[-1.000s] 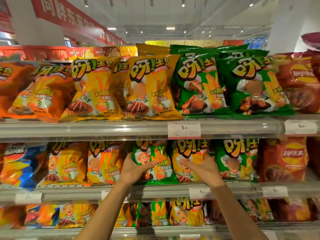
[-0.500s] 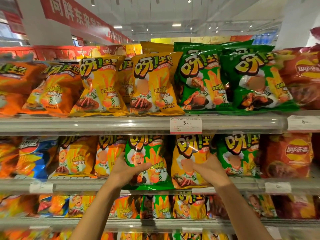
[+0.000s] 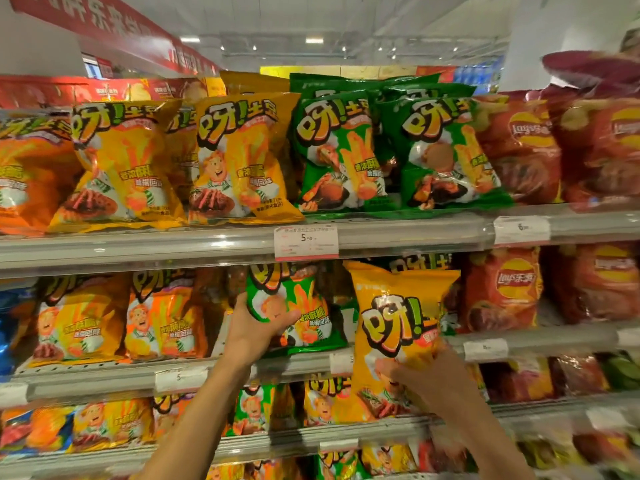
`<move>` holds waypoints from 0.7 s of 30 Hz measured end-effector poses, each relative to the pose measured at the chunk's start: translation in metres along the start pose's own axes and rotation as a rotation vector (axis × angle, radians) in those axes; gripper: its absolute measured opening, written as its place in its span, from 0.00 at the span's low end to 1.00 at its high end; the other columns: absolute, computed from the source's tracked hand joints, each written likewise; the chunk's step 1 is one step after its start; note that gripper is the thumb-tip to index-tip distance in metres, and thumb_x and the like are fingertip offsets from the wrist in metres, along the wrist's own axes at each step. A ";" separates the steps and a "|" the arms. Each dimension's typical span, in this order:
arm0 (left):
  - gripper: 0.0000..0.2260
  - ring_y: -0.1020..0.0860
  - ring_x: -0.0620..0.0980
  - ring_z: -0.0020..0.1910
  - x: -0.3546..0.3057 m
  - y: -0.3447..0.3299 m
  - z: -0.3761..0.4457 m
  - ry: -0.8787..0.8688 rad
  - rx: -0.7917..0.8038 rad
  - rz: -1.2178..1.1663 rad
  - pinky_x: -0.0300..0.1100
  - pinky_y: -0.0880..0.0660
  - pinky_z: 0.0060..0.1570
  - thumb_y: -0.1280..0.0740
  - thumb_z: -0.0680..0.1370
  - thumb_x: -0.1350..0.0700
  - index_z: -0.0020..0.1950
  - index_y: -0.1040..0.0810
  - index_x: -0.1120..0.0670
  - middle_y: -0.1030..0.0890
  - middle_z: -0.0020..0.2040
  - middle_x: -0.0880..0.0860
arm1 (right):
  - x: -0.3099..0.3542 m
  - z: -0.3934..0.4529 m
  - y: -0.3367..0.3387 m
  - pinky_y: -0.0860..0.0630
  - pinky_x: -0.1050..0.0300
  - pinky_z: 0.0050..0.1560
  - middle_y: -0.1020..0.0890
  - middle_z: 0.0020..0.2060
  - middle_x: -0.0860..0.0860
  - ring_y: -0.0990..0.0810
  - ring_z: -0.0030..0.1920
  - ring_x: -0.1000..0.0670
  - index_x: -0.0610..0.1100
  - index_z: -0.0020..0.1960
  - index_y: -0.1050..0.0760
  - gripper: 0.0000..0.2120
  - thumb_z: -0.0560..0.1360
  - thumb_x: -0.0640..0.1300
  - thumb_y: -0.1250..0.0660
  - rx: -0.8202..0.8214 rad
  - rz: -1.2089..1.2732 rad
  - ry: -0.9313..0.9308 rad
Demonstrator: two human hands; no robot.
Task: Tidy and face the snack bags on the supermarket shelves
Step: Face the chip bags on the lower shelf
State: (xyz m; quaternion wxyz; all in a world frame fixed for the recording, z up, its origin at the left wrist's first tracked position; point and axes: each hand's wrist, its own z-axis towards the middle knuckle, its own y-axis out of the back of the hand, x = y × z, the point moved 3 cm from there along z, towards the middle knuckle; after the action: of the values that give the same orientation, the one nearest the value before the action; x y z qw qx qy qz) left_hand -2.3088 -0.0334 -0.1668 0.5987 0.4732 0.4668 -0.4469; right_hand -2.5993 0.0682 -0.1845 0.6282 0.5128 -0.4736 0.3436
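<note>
Head view | left hand point(image 3: 247, 336) grips green bag point(image 3: 294, 306), frame centre | right hand point(image 3: 427, 377) pinches yellow bag point(image 3: 398, 327), lower right | risk: loose low pinch, bag tips off shelf edge point(image 3: 104, 377)

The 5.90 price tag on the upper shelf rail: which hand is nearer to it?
Left. The left hand grips the green bag below the price tag, slightly leftward. The right hand holds the yellow bag lower, rightward.

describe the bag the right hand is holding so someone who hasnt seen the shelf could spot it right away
Find the white price tag reading 5.90 on the upper shelf rail. Just below and to its right, one yellow bag hangs out in front of the second shelf, gripped at its lower part by the right hand. Unlike its neighbours, it stands forward of the row.
</note>
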 end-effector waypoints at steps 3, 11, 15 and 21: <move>0.30 0.17 0.46 0.50 -0.002 -0.029 0.001 0.002 0.024 -0.019 0.45 0.18 0.48 0.18 0.64 0.51 0.60 0.29 0.49 0.18 0.52 0.48 | -0.006 -0.007 0.025 0.27 0.59 0.38 0.16 0.35 0.62 0.17 0.41 0.55 0.54 0.41 0.21 0.17 0.61 0.54 0.16 -0.078 0.024 0.020; 0.31 0.20 0.49 0.55 -0.006 -0.072 0.008 -0.039 0.051 0.020 0.48 0.21 0.56 0.19 0.67 0.51 0.64 0.31 0.53 0.20 0.56 0.49 | -0.022 -0.011 0.057 0.30 0.67 0.41 0.16 0.47 0.65 0.21 0.48 0.62 0.58 0.54 0.22 0.26 0.60 0.57 0.16 -0.111 0.002 -0.024; 0.33 0.21 0.44 0.55 0.001 -0.071 0.009 -0.031 0.141 0.085 0.50 0.23 0.61 0.21 0.68 0.48 0.67 0.33 0.51 0.20 0.57 0.46 | -0.026 -0.009 0.061 0.27 0.64 0.44 0.15 0.44 0.66 0.20 0.50 0.60 0.61 0.53 0.22 0.25 0.60 0.58 0.17 -0.082 0.003 -0.026; 0.44 0.25 0.53 0.67 0.002 -0.060 0.013 -0.008 0.254 0.148 0.55 0.30 0.70 0.21 0.67 0.43 0.76 0.39 0.56 0.25 0.69 0.51 | -0.023 -0.010 0.057 0.30 0.69 0.40 0.17 0.42 0.68 0.22 0.44 0.66 0.61 0.50 0.26 0.24 0.61 0.58 0.17 -0.075 -0.033 -0.004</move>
State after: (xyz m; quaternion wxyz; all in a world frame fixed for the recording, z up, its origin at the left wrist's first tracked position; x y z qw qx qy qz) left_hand -2.3652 -0.0560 -0.1764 0.5673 0.5766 0.3680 -0.4586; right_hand -2.6565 0.0926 -0.1885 0.6515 0.4976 -0.4789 0.3141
